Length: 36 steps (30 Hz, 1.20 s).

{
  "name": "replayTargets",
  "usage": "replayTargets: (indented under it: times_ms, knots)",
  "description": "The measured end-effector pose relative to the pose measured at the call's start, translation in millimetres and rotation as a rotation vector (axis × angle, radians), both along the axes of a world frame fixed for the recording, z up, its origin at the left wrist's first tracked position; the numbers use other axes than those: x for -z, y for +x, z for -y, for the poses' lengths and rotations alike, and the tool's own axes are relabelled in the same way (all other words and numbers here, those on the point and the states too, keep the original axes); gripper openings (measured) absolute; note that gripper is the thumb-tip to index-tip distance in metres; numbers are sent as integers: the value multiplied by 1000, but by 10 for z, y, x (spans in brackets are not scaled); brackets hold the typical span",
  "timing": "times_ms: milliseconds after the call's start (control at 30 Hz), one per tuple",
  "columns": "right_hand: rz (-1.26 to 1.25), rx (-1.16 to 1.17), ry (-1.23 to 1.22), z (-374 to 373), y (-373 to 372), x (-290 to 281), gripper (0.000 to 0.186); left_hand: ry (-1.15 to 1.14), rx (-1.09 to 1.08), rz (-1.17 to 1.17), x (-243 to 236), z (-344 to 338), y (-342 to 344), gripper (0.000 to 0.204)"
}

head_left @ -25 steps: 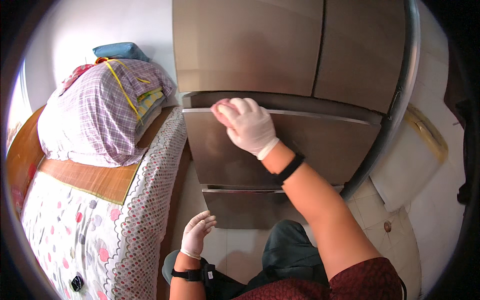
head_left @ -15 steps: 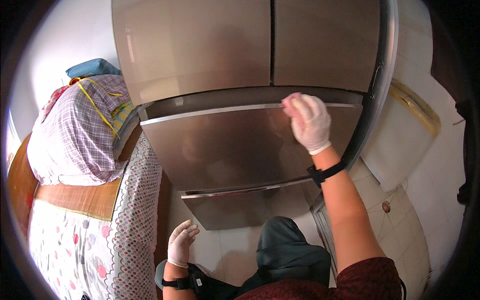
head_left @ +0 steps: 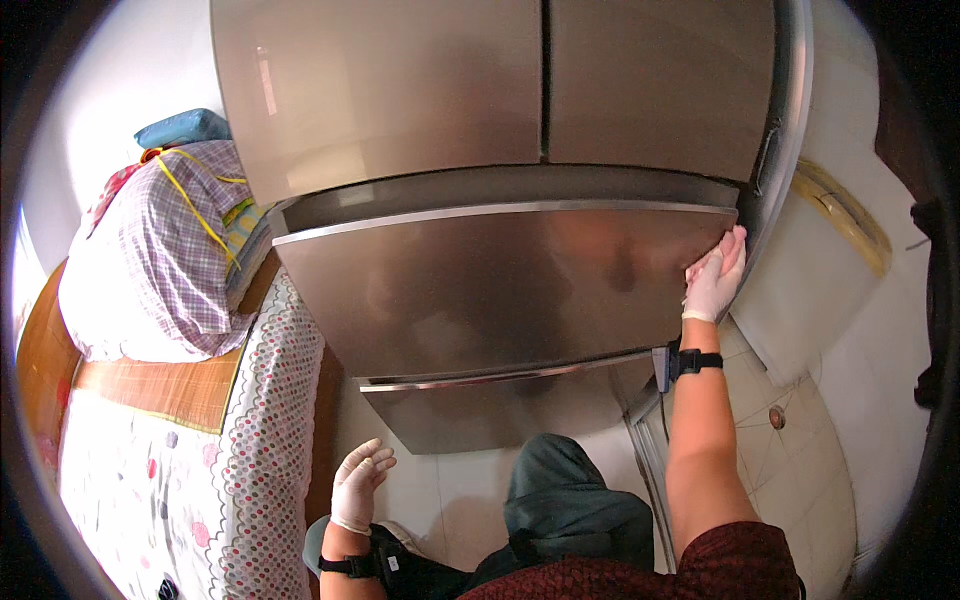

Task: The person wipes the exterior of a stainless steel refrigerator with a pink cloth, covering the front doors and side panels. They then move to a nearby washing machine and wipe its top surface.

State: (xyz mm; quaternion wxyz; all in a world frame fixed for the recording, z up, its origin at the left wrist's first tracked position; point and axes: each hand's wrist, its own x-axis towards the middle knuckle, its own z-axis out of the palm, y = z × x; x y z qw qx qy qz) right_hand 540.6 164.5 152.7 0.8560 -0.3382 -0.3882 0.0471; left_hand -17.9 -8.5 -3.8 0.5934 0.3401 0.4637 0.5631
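Note:
In front of me stands a brown, glossy refrigerator (head_left: 400, 90) with two upper doors and drawers below. My right hand (head_left: 714, 280), in a thin white glove, is closed on a pink cloth (head_left: 739, 233), which mostly hides inside the grip. It presses the cloth against the right edge of the upper drawer front (head_left: 480, 290), just below the silver trim strip (head_left: 500, 209). My left hand (head_left: 358, 485), gloved as well, hovers beside my left knee below the lower drawer (head_left: 500, 410). Its fingers are loosely bent and apart, with nothing in them.
To the left is a bed (head_left: 265, 420) with a dotted cover, a woven mat (head_left: 160, 390) and a checked cloth bundle (head_left: 160, 260) topped by a blue pillow (head_left: 182, 129). A white panel with a yellowish edge (head_left: 845, 215) leans at the right wall. Pale tiles (head_left: 465, 500) cover the floor.
My right hand has moved with the pink cloth from the trim strip's right half rightward and down to the drawer's right edge. My left hand has barely moved.

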Motion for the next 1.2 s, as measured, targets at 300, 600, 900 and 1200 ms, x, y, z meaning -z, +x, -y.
replayTargets:
  times_ms: [300, 600, 900, 1200]
  knots:
    - [640, 619, -62, -145, -1800, 115, 64, 46, 53, 77, -141, 109, -72, 37]
    - [1089, 605, 107, -294, -4231, 77, 42, 61, 57, 145, -203, 189, -136, 34]
    - [1596, 508, 335, -304, -4748, 330, 35, 90, -24, 186, -117, 31, -180, 34]
    - [1533, 514, 286, -192, -2811, 386, 34, 20, -32, 115, -27, -113, -66, 35]
